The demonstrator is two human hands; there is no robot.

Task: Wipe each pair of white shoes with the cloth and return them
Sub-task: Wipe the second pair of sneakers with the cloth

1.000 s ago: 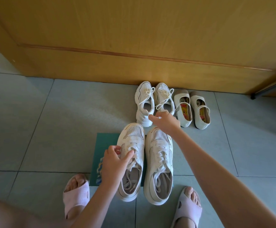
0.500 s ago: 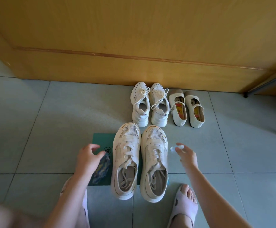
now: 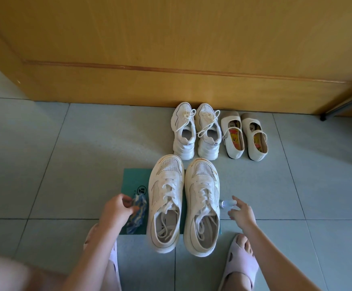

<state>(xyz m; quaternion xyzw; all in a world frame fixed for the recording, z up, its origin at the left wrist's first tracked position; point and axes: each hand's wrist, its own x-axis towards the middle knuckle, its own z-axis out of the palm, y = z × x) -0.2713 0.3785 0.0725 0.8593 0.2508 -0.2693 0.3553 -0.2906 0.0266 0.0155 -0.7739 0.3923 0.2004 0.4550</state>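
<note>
Large white mesh lace-up sneakers [image 3: 183, 204], paired on a teal mat [image 3: 136, 179]: probably light and soft-sided, best gripped at the heel collar. Just left of them, left hand [image 3: 116, 211] pinching a limp blue-and-white cloth [image 3: 137, 213]. Just right, right hand [image 3: 241, 213], fingers spread, touching a small clear bottle [image 3: 226, 203].

L hand [image 3: 117, 211] is reaching fwd w/ fingers curling in, thumb and fingertips pinching shut on the cloth [image 3: 137, 215], forearm running down to the lower-left edge. R hand [image 3: 241, 213] is hovering low w/ fingers spread and loosely open, fingertips just touching a small clear bottle [image 3: 226, 204], not gripping it. Both arms are extending bare, elbows out of frame
</note>
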